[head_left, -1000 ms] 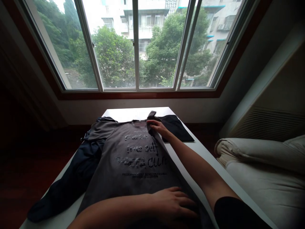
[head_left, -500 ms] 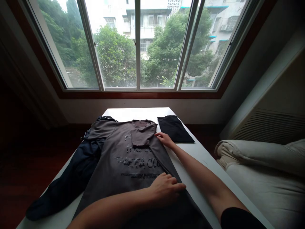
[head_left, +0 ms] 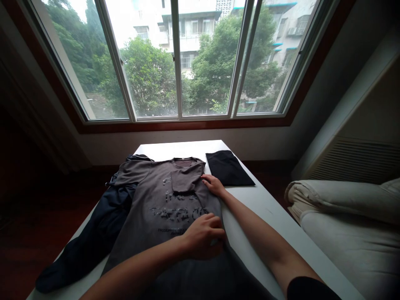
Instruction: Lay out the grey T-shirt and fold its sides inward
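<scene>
A dark grey T-shirt (head_left: pixel 140 221) with raised lettering lies front up, its collar toward the window. Its right side is folded inward, so that sleeve (head_left: pixel 184 181) lies across the chest. My left hand (head_left: pixel 206 235) is over the lower chest near the folded right edge. Its fingers are curled closed on the shirt fabric; the fingertips are partly hidden. Farther up, my right hand (head_left: pixel 214 184) rests on the shirt's right edge below the shoulder. Its fingers lie stretched out, touching the fabric.
The shirt lies on a white table (head_left: pixel 187 148). Dark navy clothing (head_left: pixel 90 233) is partly under its left side. A folded black garment (head_left: pixel 229 168) lies at the back right. Pale rolled bedding (head_left: pixel 346 200) stands right of the table, and a window (head_left: pixel 179 62) is ahead.
My left hand has shifted left, and the shirt's right edge beside it has come inward with it. My right hand has settled slightly lower against the shirt. The camera view has tilted slightly.
</scene>
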The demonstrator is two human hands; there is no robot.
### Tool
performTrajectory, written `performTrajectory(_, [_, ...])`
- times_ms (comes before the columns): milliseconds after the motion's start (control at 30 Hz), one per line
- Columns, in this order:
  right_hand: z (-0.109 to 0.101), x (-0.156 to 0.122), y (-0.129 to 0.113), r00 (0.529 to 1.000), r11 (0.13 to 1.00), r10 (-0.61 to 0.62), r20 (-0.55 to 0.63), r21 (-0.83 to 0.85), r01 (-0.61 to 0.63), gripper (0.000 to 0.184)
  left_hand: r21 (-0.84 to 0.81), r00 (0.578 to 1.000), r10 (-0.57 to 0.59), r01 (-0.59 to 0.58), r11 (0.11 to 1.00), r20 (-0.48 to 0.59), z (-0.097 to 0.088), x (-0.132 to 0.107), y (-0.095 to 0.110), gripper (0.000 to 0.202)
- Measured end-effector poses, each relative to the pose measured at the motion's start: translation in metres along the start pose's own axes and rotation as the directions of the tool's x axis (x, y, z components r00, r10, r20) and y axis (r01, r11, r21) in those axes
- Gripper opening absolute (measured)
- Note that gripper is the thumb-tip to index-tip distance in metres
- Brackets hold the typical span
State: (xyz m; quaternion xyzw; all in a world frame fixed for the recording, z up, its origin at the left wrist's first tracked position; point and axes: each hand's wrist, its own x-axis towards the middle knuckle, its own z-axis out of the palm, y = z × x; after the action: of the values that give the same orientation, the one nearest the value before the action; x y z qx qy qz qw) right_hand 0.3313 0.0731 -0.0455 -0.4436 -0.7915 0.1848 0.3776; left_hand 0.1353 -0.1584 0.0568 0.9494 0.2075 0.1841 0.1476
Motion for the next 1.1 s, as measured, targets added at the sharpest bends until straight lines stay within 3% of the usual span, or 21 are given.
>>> performTrajectory(100, [0.001,0.0,0.0,1.0,1.0,-0.008,0.012,-0.016,0.008,0.031,-0.117,1.0,0.013,-0.015,0.993,-0.015,-0.031,-0.015,-0.007,0.007])
performTrajectory(200, [0.003,0.0,-0.001,0.999,0.998,0.009,0.038,-0.066,-0.006,0.03,-0.25,0.988,0.051,-0.013,0.968,0.147,-0.05,-0.035,-0.021,0.013])
performTrajectory(267, [0.004,0.0,-0.002,0.998,0.995,0.021,0.061,-0.098,-0.015,0.03,-0.235,0.97,0.048,0.01,0.972,0.237,-0.052,-0.049,-0.033,0.012])
performTrajectory(400, [0.005,0.0,-0.003,0.996,0.989,0.032,0.083,-0.149,-0.019,0.029,-0.15,0.955,-0.072,0.119,0.981,0.289,-0.043,-0.075,-0.053,0.014])
performTrajectory(500, [0.006,0.005,-0.008,0.993,0.978,0.055,0.102,-0.205,-0.033,0.028,-0.171,0.948,-0.161,0.212,0.962,0.274,-0.034,-0.084,-0.055,0.008])
performTrajectory(533, [0.007,0.008,-0.011,0.992,0.971,0.072,0.107,-0.235,-0.045,0.027,-0.177,0.948,-0.175,0.226,0.958,0.265,-0.031,-0.084,-0.053,0.015])
performTrajectory(633, [0.011,0.023,-0.023,0.986,0.936,0.14,0.086,-0.337,-0.103,0.024,-0.154,0.952,-0.194,0.234,0.96,0.239,-0.023,-0.084,-0.047,0.031])
performTrajectory(733, [0.014,0.046,-0.034,0.98,0.9,0.197,0.02,-0.399,-0.173,0.019,-0.123,0.954,-0.205,0.235,0.964,0.217,-0.015,-0.084,-0.045,0.03])
performTrajectory(833, [0.019,0.074,-0.042,0.985,0.886,0.17,0.004,-0.439,-0.151,0.016,-0.117,0.958,-0.208,0.234,0.965,0.196,-0.01,-0.087,-0.046,0.025])
performTrajectory(933, [0.027,0.102,-0.049,0.988,0.88,0.145,0.053,-0.462,-0.105,0.019,-0.11,0.965,-0.202,0.222,0.969,0.169,-0.007,-0.09,-0.047,0.022])
performTrajectory(1100, [0.054,0.137,-0.063,0.952,0.865,0.236,0.193,-0.488,-0.116,0.039,-0.095,0.976,-0.177,0.19,0.977,0.127,0.001,-0.092,-0.05,0.028])
